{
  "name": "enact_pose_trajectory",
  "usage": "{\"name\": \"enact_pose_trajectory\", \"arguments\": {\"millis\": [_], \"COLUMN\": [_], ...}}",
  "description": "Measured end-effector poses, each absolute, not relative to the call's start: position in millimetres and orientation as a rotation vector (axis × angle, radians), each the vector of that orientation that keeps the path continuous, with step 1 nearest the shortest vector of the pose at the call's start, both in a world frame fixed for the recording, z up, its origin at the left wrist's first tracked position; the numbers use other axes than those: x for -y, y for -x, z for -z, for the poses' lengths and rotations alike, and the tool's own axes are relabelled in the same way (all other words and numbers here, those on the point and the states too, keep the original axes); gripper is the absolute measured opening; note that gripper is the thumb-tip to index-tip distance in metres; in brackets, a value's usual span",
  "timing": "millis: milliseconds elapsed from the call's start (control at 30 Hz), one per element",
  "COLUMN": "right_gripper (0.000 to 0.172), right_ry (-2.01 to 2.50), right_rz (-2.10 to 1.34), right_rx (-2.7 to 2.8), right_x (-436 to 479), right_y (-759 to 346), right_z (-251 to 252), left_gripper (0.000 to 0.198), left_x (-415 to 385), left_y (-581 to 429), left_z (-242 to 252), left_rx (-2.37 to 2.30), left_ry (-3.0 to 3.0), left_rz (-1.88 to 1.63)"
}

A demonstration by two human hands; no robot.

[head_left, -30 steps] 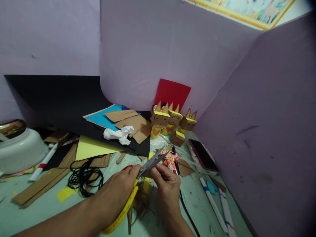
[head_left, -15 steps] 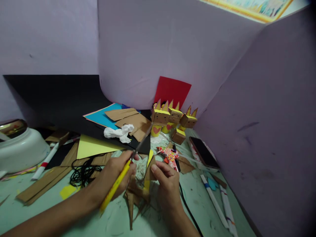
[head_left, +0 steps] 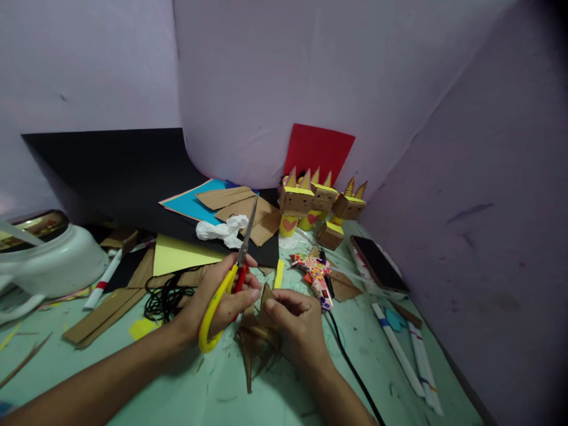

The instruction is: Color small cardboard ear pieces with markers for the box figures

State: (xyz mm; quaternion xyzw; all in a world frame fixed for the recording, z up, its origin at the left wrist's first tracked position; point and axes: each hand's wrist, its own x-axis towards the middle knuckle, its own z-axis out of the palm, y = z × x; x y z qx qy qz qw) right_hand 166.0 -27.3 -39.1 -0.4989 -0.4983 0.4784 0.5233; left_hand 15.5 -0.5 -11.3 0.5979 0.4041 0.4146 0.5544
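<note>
My left hand (head_left: 226,296) is closed round a pair of scissors (head_left: 219,299) with yellow and red handles, blades pointing up and away. Its thumb and fingertips reach toward a small pointed piece of brown cardboard (head_left: 266,296). That piece is pinched by the thumb and fingers of my right hand (head_left: 297,319). Just behind it stands out a narrow yellow paper strip (head_left: 279,274). Below my hands lie pointed cardboard scraps (head_left: 248,361) on the pale green table. A flower-patterned glue gun (head_left: 316,272) with a black cord rests beyond my right hand.
Cardboard figures (head_left: 297,201) with striped horns stand at the back before a red sheet (head_left: 319,151). Leftward lie white crumpled tissue (head_left: 224,231), black cord (head_left: 168,299), yellow paper (head_left: 181,257) and a white pot (head_left: 75,260). Rightward are a phone (head_left: 379,263) and white markers (head_left: 399,349).
The scissors have turned more upright in my left hand, showing their handle loops. My left thumb and fingers have come close to the cardboard piece. The whole view has shifted slightly.
</note>
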Motion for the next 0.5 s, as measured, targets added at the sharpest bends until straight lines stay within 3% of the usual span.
{"name": "enact_pose_trajectory", "arguments": {"millis": [233,500], "right_gripper": [0.021,0.016], "right_ry": [1.243,1.265], "right_rz": [-1.067,-1.134], "right_rx": [1.354,1.19], "right_x": [31.5,28.8], "right_y": [-158.3,-156.5], "right_z": [30.1,35.6], "left_gripper": [0.032,0.03], "left_x": [7.8,7.6], "left_y": [-20.2,-20.7], "left_z": [9.3,15.8], "left_rx": [-0.909,-0.879], "left_ry": [-1.388,-1.387], "left_rz": [-0.999,-1.094]}}
